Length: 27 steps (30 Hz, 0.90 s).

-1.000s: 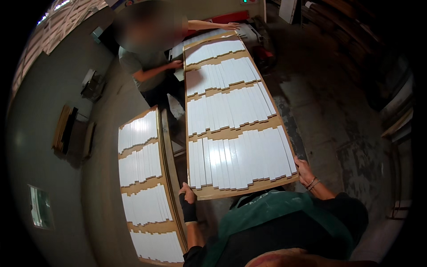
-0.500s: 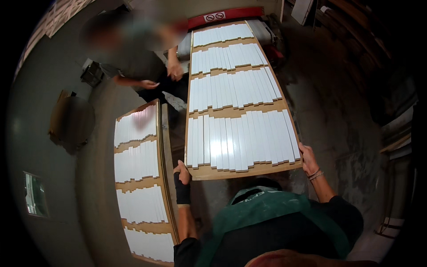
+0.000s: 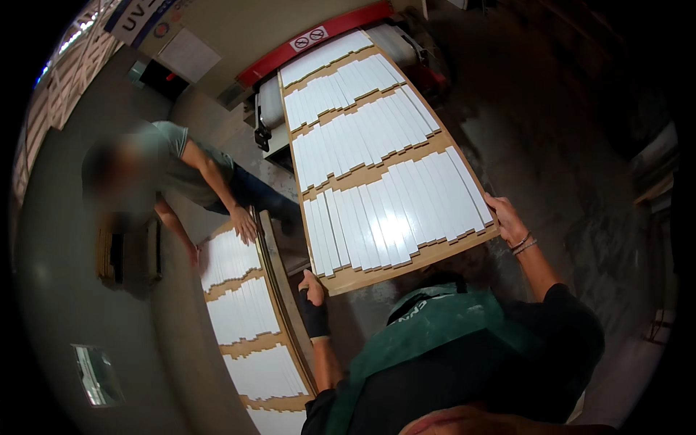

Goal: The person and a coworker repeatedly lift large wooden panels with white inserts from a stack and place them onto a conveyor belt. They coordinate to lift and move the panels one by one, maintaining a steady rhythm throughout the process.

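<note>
Between my hands is a long brown board bearing four rows of narrow white strips laid side by side. My left hand, with a dark wrist wrap, grips its near left corner. At the near right corner, my right hand, with bands on the wrist, is closed on the board's edge. The far end of the board reaches a machine's opening under a red bar. Part of the fingers of both hands is hidden beneath the board.
To the left lies a second brown board with similar white strips, on a stack. A co-worker bends over its far end, hands at its edges. A roller shows beside the machine opening. A dark floor stretches to the right.
My view has turned, so the held board appears more slanted. The co-worker has moved from beside the machine to bend over the left board, hands now on it. My hands keep their grip.
</note>
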Available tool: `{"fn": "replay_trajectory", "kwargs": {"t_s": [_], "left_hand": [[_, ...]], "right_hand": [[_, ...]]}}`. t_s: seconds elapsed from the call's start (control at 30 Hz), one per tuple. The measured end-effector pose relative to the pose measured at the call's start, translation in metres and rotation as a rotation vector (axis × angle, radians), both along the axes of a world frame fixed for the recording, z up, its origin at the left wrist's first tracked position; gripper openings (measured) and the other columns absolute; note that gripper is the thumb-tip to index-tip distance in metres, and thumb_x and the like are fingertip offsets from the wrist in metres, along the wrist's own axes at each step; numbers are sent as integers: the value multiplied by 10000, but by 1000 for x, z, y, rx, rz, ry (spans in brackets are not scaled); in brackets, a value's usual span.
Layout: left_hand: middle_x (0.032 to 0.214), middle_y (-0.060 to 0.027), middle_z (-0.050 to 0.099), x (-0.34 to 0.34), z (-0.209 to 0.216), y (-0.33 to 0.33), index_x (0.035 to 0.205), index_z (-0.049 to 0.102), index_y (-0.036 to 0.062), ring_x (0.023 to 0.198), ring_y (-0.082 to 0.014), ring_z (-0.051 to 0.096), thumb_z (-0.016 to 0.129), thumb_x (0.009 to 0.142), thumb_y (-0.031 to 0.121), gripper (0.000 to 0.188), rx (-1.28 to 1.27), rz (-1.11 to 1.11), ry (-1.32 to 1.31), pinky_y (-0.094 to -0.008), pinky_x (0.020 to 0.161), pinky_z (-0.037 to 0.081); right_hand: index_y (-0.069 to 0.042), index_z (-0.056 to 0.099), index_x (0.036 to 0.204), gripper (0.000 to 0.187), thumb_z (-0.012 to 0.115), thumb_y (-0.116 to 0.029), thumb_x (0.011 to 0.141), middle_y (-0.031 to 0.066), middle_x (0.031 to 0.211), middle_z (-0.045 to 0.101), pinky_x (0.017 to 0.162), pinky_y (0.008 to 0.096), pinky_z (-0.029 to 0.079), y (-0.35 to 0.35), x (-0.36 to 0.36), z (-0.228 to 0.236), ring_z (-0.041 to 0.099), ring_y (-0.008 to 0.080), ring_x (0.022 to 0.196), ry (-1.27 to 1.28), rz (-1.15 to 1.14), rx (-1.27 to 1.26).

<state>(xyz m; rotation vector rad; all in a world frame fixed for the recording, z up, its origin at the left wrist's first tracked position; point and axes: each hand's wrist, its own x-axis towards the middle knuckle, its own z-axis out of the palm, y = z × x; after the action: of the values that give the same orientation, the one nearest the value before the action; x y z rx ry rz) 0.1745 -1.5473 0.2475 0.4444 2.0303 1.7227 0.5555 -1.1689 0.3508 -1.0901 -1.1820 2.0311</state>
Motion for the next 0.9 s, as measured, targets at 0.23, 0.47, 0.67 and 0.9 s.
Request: {"fn": "replay_trajectory", "kwargs": {"t_s": [0.23,0.47,0.67,0.9], "left_hand": [[598,41,393,-4,31,-19,617,413,93,540,-88,369,441,969,403,470,-140,45,26,-260,513,343],[648,10,440,-22,27,-38,654,392,99,587,-96,380,418,971,416,449,-218,-5,-26,-259,544,335],[568,47,410,-39,-6,-19,557,402,147,524,-82,350,492,935,403,466,15,144,-108,-271,495,283],[622,19,444,-82,-66,-41,633,477,109,582,-90,385,447,954,429,454,87,-75,-54,-280,546,342]], "right_hand": [[32,588,1100,469,495,-396,931,82,1051,635,878,309,449,-29,5,-5,585,181,989,277,63,-184],[-27,474,1256,531,550,-400,885,114,1220,522,1002,392,350,-106,-11,-4,477,255,1141,670,-205,-491],[9,444,1232,478,560,-275,866,157,1305,432,1101,463,251,-153,-46,-12,358,315,1272,737,-13,-690],[45,518,960,215,508,-160,894,213,1169,508,1064,432,346,-144,-74,-4,450,344,1190,569,123,-616]]}}
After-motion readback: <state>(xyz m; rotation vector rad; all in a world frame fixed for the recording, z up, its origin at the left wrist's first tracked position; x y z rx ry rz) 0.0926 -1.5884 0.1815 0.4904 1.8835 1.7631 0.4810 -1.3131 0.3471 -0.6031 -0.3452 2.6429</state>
